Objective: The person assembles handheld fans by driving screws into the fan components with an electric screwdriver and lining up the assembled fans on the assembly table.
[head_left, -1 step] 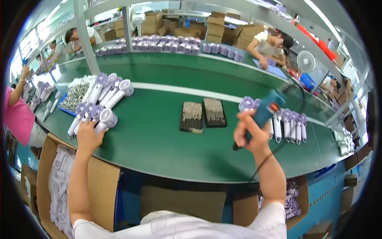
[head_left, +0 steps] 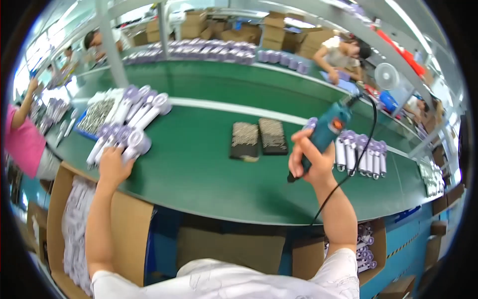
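Note:
My left hand (head_left: 114,167) is at the near edge of a cluster of white-and-lilac handheld fans, its fingers closed around the handle of the nearest fan (head_left: 138,141). The fan's round lilac head points away from me; my fingers hide part of its handle. Raised over the right side of the bench, my right hand (head_left: 314,154) grips a teal electric screwdriver (head_left: 328,123). The tool is tilted, its dark tip down by my fingers and a black cord at its upper end. Two black trays (head_left: 244,147) of small metal screws lie between my hands.
A blue bin (head_left: 94,119) of small metal parts stands beyond the left fans. More fans (head_left: 366,157) lie in a row at the right of the green bench (head_left: 199,174). Open cartons (head_left: 129,224) of fans stand below. Across the bench, a person (head_left: 341,60) works.
The whole view has shifted slightly. My right hand and the electric screwdriver have turned a little, and the cord now hangs in a wide loop. My left hand stays on the same fan.

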A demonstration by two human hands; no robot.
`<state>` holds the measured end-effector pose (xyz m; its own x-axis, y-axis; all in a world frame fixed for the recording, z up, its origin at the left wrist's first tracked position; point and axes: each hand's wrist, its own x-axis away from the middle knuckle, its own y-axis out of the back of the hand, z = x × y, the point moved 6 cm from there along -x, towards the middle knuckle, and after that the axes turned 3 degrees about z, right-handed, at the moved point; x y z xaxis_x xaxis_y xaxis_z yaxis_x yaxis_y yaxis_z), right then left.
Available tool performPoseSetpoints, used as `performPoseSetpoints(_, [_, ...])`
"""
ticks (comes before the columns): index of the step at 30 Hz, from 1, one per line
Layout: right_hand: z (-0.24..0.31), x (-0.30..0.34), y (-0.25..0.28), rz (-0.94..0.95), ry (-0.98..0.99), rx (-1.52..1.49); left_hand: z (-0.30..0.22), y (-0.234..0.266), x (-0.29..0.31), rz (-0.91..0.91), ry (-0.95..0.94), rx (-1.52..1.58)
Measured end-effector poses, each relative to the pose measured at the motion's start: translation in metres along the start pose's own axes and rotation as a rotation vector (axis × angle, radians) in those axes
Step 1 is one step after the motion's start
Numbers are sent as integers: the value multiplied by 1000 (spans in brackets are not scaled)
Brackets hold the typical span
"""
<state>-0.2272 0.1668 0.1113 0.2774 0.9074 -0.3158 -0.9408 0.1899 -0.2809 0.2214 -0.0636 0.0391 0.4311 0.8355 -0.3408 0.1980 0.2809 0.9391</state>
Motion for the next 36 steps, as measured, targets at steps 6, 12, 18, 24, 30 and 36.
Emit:
performPoseSetpoints(6, [-44,-22,-37,35,-107,-129,-17,-20,-35,133,-49,3])
performPoseSetpoints(12, [-86,-9,-42,4,-382,-94,-31,-13,-25,288,194,642])
performPoseSetpoints(18, [-95,5,-48,27,-569,-53,-152,-18,-21,518,194,1723])
performPoseSetpoints(24, [-95,13,-47,24,-583,41,-230,-22,-20,515,191,1889])
performPoseSetpoints(30, [-86,17,-48,30,-490,194,-251,-30,-25,317,237,1800])
performPoseSetpoints(36, [-85,22,-50,0,-485,322,-266,-29,-26,245,220,1790])
